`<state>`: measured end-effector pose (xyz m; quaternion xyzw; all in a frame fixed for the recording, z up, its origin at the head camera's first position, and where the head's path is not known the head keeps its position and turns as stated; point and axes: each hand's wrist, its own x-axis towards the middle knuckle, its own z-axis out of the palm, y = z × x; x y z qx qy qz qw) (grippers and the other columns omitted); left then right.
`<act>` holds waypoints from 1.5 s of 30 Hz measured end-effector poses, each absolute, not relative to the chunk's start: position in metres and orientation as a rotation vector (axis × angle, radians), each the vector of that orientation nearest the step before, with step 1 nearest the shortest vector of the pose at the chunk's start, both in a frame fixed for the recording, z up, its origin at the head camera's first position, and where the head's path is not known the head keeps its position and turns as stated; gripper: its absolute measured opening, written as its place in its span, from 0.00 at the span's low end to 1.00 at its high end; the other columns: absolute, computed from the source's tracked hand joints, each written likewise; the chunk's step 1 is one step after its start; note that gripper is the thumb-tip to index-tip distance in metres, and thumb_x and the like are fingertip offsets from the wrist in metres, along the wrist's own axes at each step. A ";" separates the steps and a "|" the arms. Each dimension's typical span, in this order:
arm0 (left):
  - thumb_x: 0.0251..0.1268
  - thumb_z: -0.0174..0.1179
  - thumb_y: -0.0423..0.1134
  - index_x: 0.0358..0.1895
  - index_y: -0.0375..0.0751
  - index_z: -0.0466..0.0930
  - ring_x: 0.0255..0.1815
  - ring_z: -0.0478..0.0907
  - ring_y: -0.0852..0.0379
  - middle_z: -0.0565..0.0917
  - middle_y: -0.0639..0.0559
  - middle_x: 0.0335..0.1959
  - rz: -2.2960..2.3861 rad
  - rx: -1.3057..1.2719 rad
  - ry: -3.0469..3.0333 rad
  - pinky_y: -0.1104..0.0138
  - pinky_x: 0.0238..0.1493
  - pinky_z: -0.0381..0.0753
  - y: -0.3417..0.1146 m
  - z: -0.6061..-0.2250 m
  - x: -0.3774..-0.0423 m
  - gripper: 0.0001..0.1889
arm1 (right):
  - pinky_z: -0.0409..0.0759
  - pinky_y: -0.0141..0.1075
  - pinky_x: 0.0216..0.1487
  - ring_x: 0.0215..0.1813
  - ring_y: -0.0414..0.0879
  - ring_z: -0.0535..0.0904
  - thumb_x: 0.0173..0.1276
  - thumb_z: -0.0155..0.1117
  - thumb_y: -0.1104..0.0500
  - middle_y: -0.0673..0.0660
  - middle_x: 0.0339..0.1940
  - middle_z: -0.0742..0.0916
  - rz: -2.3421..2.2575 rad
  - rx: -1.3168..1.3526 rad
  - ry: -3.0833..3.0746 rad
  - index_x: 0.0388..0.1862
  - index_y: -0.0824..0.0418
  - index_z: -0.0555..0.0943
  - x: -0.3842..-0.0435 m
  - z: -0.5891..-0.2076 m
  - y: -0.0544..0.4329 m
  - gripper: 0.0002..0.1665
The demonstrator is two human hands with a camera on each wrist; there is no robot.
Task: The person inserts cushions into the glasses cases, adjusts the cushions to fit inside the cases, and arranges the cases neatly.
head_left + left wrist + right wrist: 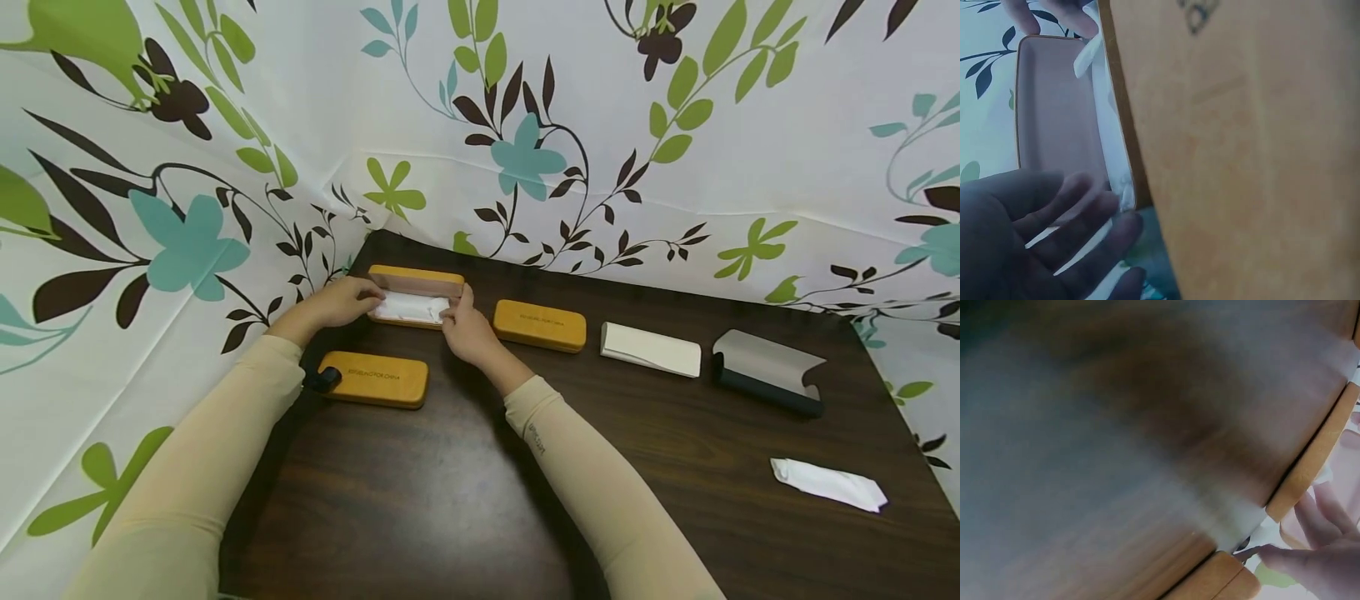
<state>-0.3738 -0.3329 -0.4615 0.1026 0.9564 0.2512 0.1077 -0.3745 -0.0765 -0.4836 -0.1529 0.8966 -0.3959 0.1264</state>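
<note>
A yellow glasses case (pixel 415 273) stands with its lid up at the back left, its pinkish-grey lining showing. Inside it lies a white soft bundle (pixel 408 307), crumpled at its ends. My left hand (pixel 341 302) is at the case's left end, fingers loosely extended with tips at the bundle's end in the left wrist view. At the other end, my right hand (pixel 471 332) touches the bundle and the case's rim with outstretched fingers (pixel 1317 522). The right hand's palm is hidden in the left wrist view.
A closed yellow case (pixel 375 381) with a small black object (pixel 327 380) at its left end lies in front. To the right are another closed yellow case (pixel 540 325), a white case (pixel 651 349), an open dark case (pixel 768 375) and a white folded bundle (pixel 828 484).
</note>
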 end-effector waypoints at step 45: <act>0.80 0.53 0.38 0.66 0.31 0.76 0.73 0.63 0.30 0.67 0.30 0.73 0.358 0.583 2.817 0.39 0.72 0.61 -0.302 -0.428 -0.307 0.20 | 0.66 0.44 0.75 0.77 0.51 0.66 0.82 0.51 0.59 0.57 0.79 0.67 -0.330 -0.967 2.773 0.79 0.60 0.65 -0.333 -0.470 -0.030 0.29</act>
